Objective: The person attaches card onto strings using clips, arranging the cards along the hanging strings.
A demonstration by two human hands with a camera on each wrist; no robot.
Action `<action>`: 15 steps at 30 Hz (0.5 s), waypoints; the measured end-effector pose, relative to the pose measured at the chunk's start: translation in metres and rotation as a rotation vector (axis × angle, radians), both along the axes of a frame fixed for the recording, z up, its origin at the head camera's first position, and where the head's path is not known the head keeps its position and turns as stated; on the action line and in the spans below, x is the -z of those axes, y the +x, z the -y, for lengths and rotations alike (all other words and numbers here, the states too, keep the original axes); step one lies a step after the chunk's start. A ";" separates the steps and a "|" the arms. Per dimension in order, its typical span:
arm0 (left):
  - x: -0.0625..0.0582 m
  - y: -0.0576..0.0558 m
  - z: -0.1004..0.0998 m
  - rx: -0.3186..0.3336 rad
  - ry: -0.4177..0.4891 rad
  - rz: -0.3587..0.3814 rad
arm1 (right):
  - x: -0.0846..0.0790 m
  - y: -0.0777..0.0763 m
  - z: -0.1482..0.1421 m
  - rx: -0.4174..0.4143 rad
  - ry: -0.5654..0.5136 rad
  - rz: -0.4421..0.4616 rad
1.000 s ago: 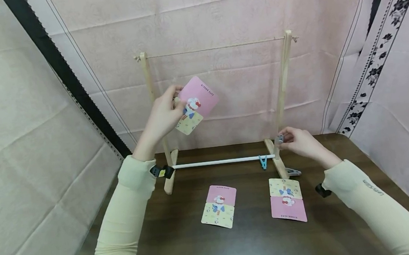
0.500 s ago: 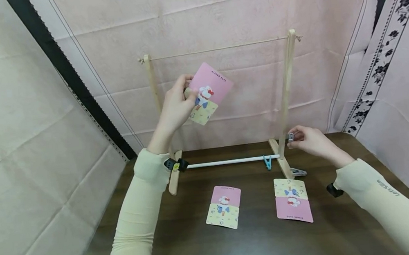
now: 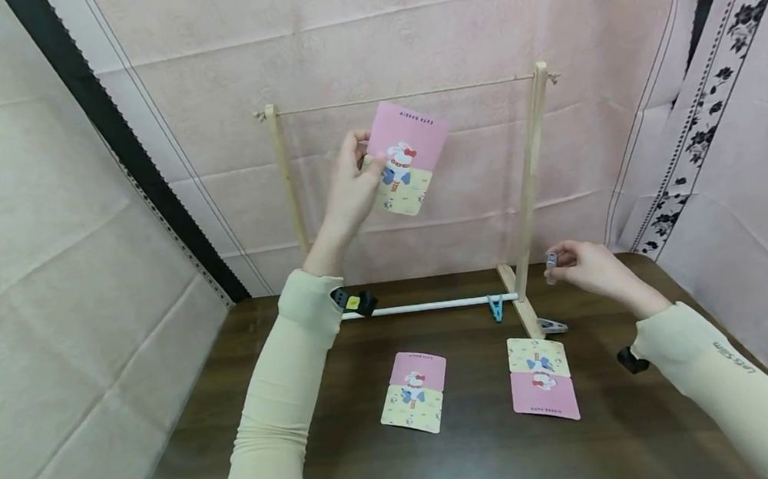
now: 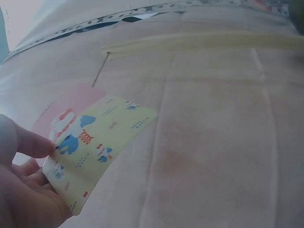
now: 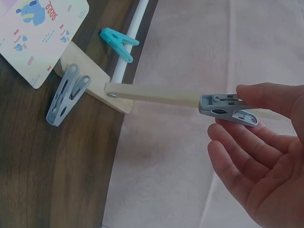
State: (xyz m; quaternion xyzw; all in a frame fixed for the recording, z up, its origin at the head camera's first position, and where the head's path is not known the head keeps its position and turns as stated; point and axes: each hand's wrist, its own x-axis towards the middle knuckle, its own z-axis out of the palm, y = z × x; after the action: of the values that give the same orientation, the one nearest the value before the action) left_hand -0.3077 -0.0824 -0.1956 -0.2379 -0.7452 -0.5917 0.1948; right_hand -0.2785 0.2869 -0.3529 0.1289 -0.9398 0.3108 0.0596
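Observation:
My left hand [image 3: 354,184] pinches a pink and yellow card [image 3: 409,144] by its left edge, thumb on the printed face. The card's top overlaps the string [image 3: 466,87] of the wooden rack in the head view. In the left wrist view the card [image 4: 102,142] tilts, its yellow half nearest. Lower at the right, beside the rack's right post [image 3: 532,171], my right hand [image 3: 584,270] holds a grey-blue clothespin [image 5: 225,107] between thumb and fingers. A second grey clothespin [image 5: 66,97] lies on the table by the rack's foot.
A turquoise clothespin [image 3: 495,307] hangs on the rack's white lower rod [image 3: 425,306]. Two similar cards, a left card [image 3: 414,392] and a right card [image 3: 543,378], lie on the dark table [image 3: 475,462]. Behind the rack hangs a pale cloth [image 3: 405,29].
My left hand has raised the card rightward and turned it more upright, up to the string. My right hand, with the clothespin, has shifted a little to the right, away from the post.

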 end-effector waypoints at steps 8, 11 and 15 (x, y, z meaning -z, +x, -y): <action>0.008 -0.012 -0.011 0.066 0.200 0.063 | -0.001 0.004 -0.008 0.014 0.018 0.010; 0.010 -0.015 -0.014 0.090 0.247 0.098 | -0.001 0.005 -0.009 0.019 0.025 0.007; 0.012 -0.018 -0.016 0.104 0.266 0.139 | -0.002 0.006 -0.011 0.023 0.032 0.010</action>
State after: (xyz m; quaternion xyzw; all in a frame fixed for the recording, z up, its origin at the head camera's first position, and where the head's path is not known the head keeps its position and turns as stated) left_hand -0.3258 -0.0666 -0.2073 -0.2066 -0.6588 -0.7094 0.1418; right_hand -0.2726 0.2981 -0.3509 0.1177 -0.9464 0.2955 0.0565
